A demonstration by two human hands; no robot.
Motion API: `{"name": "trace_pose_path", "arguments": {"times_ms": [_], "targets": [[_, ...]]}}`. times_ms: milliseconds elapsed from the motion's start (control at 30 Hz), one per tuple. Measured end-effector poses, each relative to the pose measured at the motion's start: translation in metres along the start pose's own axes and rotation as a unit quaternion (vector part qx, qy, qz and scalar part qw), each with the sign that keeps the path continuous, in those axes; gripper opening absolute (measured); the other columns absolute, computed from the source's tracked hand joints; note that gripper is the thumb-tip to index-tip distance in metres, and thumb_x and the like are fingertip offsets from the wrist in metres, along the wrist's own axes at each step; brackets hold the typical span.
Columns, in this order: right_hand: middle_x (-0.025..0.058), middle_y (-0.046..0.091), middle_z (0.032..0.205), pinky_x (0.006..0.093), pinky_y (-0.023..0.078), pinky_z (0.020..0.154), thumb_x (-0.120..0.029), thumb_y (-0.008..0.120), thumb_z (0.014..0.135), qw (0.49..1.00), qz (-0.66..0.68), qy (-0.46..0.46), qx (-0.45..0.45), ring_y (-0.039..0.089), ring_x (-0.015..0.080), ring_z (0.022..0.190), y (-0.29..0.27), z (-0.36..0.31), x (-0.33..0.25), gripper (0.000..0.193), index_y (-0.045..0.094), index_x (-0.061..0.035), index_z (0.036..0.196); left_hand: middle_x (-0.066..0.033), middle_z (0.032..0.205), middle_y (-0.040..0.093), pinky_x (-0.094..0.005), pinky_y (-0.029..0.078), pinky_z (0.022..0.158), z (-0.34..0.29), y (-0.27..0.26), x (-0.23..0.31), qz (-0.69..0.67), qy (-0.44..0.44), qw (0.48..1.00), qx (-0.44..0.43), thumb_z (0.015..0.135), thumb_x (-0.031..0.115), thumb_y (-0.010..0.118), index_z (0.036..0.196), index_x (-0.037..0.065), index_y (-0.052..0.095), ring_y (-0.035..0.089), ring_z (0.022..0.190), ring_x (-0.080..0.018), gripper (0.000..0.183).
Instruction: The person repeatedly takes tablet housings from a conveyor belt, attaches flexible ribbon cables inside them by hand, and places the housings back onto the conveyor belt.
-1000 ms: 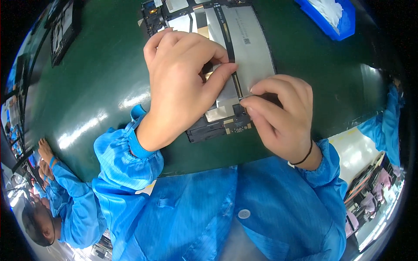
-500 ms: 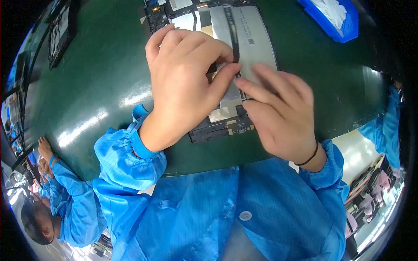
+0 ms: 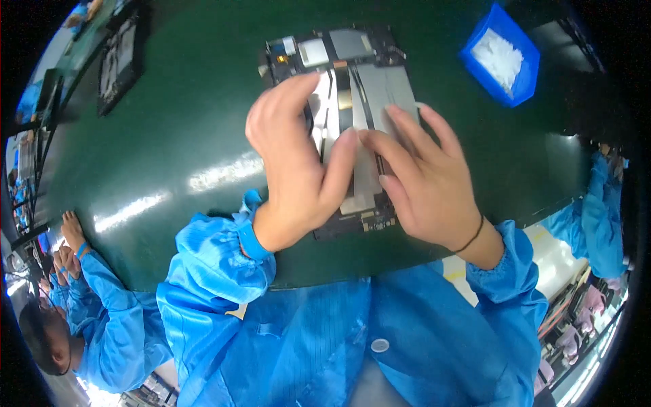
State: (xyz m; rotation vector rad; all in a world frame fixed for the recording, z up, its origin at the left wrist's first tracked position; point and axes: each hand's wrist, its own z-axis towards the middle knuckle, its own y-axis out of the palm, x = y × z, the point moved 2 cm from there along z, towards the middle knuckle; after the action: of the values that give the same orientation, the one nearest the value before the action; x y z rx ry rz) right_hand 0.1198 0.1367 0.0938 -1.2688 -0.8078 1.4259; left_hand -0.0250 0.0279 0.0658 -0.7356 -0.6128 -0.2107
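An opened tablet (image 3: 352,45) lies on the green worktop, with its silver battery packs, dark frame and circuit boards exposed. A narrow black flex cable (image 3: 361,95) runs lengthwise down its middle. Over the tablet's left side lies my left hand (image 3: 291,159), thumb and fingers apart, the thumb tip near the middle strip. My right hand (image 3: 434,183) rests over the right-hand battery with spread fingers, its index fingertip close to the left thumb. Nothing shows in either hand. Part of the tablet's middle and lower area is hidden beneath them.
A blue bin (image 3: 525,85) holding white material stands at the far right. Another dark device part (image 3: 121,61) lies at the far left. A co-worker's hand (image 3: 72,230) rests on the table's left edge.
My left hand has opened from its pinch near the middle strip, its thumb and fingers spreading apart. My right fingers have spread over the battery. The view has shifted, showing more of the tablet's far end.
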Motion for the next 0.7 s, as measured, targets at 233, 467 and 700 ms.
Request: {"name": "trace_pose_path", "arguments": {"times_ms": [233, 467, 700], "targets": [[0.0217, 0.038, 0.144, 0.0437, 0.019, 0.114, -0.016, 0.054, 0.09, 0.972, 0.12, 0.19, 0.068, 0.034, 0.0355, 0.136, 0.027, -0.028, 0.043, 0.06, 0.031, 0.0016, 0.143, -0.028, 0.152, 0.008, -0.044, 0.012, 0.115, -0.039, 0.005, 0.0, -0.21, -0.163, 0.963, -0.05, 0.091, 0.013, 0.051, 0.144, -0.004, 0.016, 0.013, 0.142, -0.038, 0.066], [0.0194, 0.04, 0.142, 0.0354, 0.029, 0.111, -0.006, 0.051, 0.089, 0.759, 0.6, 0.223, 0.119, 0.037, 0.0248, 0.134, 0.026, 0.045, 0.05, 0.057, 0.033, 0.0041, 0.142, -0.0259, 0.152, 0.013, -0.0439, 0.013, 0.115, -0.024, -0.005, -0.024, -0.324, -0.131, 0.928, 0.129, 0.089, 0.012, 0.046, 0.143, -0.005, 0.02, 0.017, 0.141, -0.0371, 0.063], [0.0188, 0.05, 0.134, 0.0326, 0.041, 0.101, -0.005, 0.056, 0.088, 0.737, 0.601, 0.263, 0.163, 0.051, 0.0238, 0.121, 0.064, 0.239, 0.09, 0.056, 0.037, 0.0048, 0.14, -0.0277, 0.142, 0.032, -0.0484, 0.025, 0.11, -0.035, -0.006, -0.022, -0.199, 0.127, 0.964, 0.121, 0.076, 0.016, 0.06, 0.135, -0.001, 0.035, 0.033, 0.131, -0.0426, 0.067]]}}
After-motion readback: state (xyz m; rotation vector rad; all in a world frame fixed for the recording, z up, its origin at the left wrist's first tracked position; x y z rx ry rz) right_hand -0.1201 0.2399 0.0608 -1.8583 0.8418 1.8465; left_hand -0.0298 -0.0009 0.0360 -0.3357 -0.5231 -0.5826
